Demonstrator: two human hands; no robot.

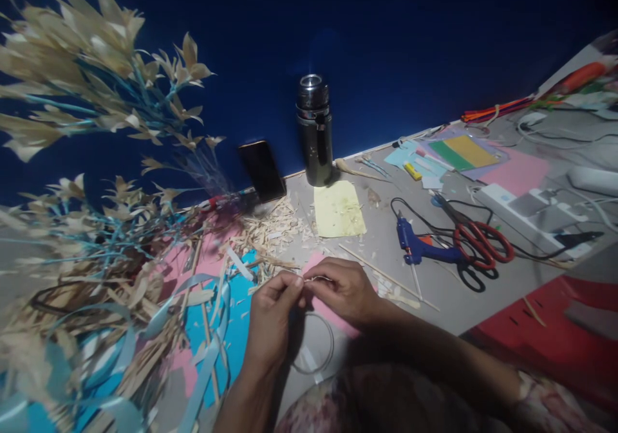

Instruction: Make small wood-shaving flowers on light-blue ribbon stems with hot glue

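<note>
My left hand [274, 314] and my right hand [344, 290] meet at the near middle of the table, fingertips pinched together. Between them shows a sliver of something pale and thin, mostly hidden by the fingers. Pink paper [338, 322] lies beneath the right hand. A loop of thin wire [332, 346] rests just below the hands. To the left, blue paper [241, 304] is strewn with scraps of dried husk. Thin sticks [391, 277] lie to the right of my right hand.
A thermos flask [315, 137] and a phone [262, 170] stand against the blue wall. Husk flowers [188, 66] and light-blue ribbon [207, 362] crowd the left. On the right are a blue glue gun [425, 249], red-handled scissors [483, 243], a power strip [521, 214] and a red chair [550, 323].
</note>
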